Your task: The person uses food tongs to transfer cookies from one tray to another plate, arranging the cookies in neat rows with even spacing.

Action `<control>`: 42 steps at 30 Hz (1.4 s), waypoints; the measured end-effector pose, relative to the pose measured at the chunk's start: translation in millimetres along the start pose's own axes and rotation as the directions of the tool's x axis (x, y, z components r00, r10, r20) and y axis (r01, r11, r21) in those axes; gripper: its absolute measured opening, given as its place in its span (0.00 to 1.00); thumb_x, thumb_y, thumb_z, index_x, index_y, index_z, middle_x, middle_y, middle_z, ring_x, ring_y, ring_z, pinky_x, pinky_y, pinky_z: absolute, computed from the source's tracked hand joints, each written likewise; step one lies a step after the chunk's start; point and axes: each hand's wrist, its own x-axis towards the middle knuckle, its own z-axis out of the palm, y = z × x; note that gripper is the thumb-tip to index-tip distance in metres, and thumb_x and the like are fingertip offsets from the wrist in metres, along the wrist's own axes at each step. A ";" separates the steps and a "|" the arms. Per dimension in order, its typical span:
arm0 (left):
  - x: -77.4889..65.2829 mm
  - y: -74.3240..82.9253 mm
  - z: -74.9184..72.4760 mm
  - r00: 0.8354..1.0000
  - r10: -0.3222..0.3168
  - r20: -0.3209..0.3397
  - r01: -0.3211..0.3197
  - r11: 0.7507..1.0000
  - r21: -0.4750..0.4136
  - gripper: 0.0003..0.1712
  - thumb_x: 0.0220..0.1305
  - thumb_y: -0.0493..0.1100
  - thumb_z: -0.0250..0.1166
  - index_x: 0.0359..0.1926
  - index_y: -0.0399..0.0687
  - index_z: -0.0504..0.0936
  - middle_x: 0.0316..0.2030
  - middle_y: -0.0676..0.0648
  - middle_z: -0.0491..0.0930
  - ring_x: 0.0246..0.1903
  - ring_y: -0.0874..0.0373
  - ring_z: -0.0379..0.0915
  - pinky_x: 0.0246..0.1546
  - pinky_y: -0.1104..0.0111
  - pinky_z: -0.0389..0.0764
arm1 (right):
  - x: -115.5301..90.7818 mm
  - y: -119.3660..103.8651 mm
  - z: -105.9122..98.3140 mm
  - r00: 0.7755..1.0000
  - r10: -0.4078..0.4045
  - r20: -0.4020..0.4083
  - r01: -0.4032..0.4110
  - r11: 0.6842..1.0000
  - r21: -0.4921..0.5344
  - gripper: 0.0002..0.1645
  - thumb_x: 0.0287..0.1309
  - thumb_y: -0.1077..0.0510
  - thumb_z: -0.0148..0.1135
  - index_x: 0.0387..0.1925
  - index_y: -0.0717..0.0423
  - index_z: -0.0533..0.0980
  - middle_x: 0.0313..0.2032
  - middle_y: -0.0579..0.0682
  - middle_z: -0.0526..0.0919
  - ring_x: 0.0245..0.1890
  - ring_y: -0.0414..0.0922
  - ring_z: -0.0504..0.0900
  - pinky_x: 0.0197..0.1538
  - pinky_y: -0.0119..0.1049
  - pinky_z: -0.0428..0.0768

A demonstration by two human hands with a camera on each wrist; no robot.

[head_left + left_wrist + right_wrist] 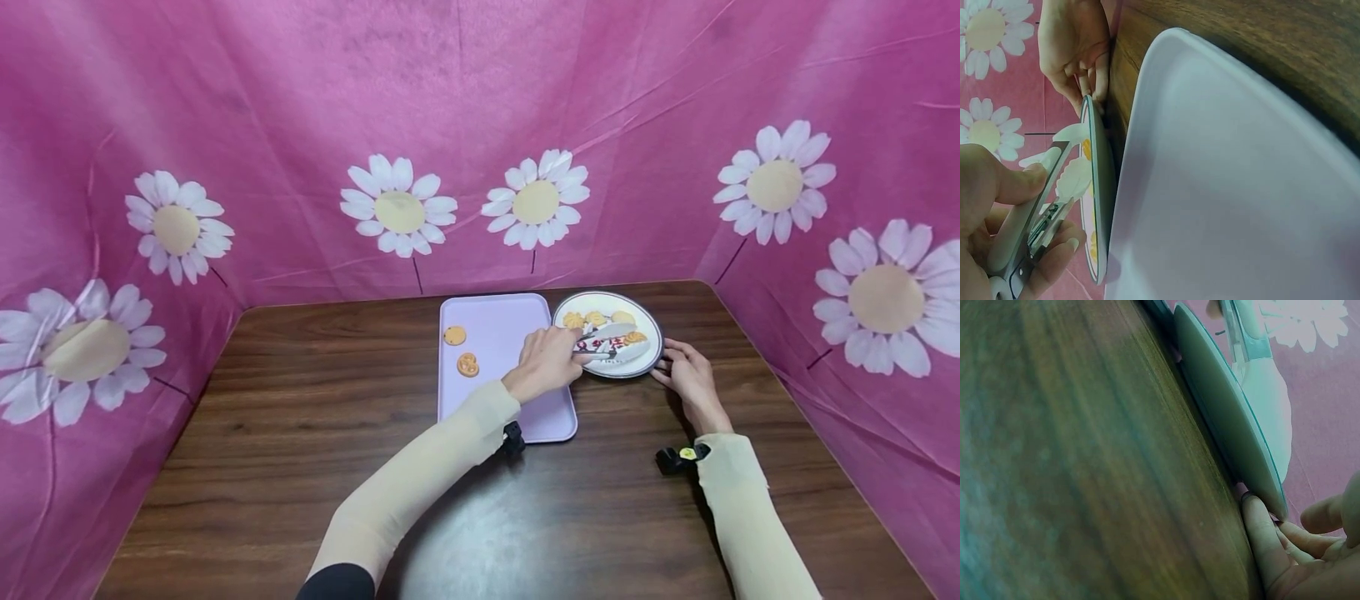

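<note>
My left hand (551,358) grips a pair of serving tongs (1029,219) with pale, broad heads, thumb on one arm and fingers under the other. The tongs' heads are spread apart over a white, dark-rimmed plate (637,364), close to an orange-brown cookie (636,337) on its right side. Along the plate's far side lie several yellowish cookies (595,318), and red print shows in its middle. At the plate's right edge, my right hand (692,382) holds the rim, with fingers above and below it in the left wrist view.
Left of the plate, close beside it, lies a lilac tray (495,312). It bears a round cookie (454,335) and a pretzel-shaped cookie (467,364). Both stand on a brown wooden table (322,433), with a pink flowered cloth (300,125) hanging round the back and sides.
</note>
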 end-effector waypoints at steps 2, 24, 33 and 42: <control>0.2 -0.4 0.1 1.000 -0.002 0.006 0.002 1.000 -0.002 0.14 0.69 0.53 0.67 0.48 0.51 0.86 0.39 0.48 0.89 0.28 0.55 0.79 0.24 0.65 0.74 | 0.3 -0.4 0.6 1.000 0.008 -0.006 -0.008 1.000 -0.013 0.32 0.81 0.59 0.33 0.79 0.66 0.56 0.44 0.40 0.76 0.37 0.27 0.78 0.43 0.21 0.83; -7.3 -10.1 -8.5 1.000 -0.019 -0.017 0.019 0.999 -0.033 0.15 0.66 0.52 0.70 0.50 0.51 0.86 0.34 0.51 0.86 0.27 0.57 0.76 0.25 0.65 0.75 | 0.5 0.0 1.1 1.000 -0.013 -0.013 0.012 1.000 -0.029 0.32 0.79 0.59 0.35 0.78 0.68 0.56 0.48 0.44 0.74 0.37 0.27 0.77 0.43 0.21 0.83; -17.2 -23.4 -22.4 0.998 -0.019 -0.066 0.018 1.000 -0.015 0.24 0.69 0.55 0.68 0.61 0.51 0.84 0.39 0.49 0.89 0.28 0.55 0.79 0.25 0.63 0.78 | 1.3 1.4 2.5 1.000 -0.013 -0.015 0.013 1.000 0.009 0.32 0.79 0.60 0.37 0.78 0.69 0.56 0.42 0.40 0.74 0.35 0.27 0.78 0.42 0.21 0.83; -35.1 -45.4 -51.0 0.996 -0.017 -0.089 0.017 1.000 -0.005 0.19 0.66 0.49 0.71 0.55 0.52 0.83 0.29 0.50 0.82 0.24 0.57 0.73 0.21 0.64 0.75 | 1.3 2.0 0.6 1.000 -0.016 0.001 0.015 0.998 0.054 0.32 0.80 0.60 0.33 0.78 0.71 0.54 0.47 0.47 0.72 0.36 0.27 0.79 0.43 0.21 0.84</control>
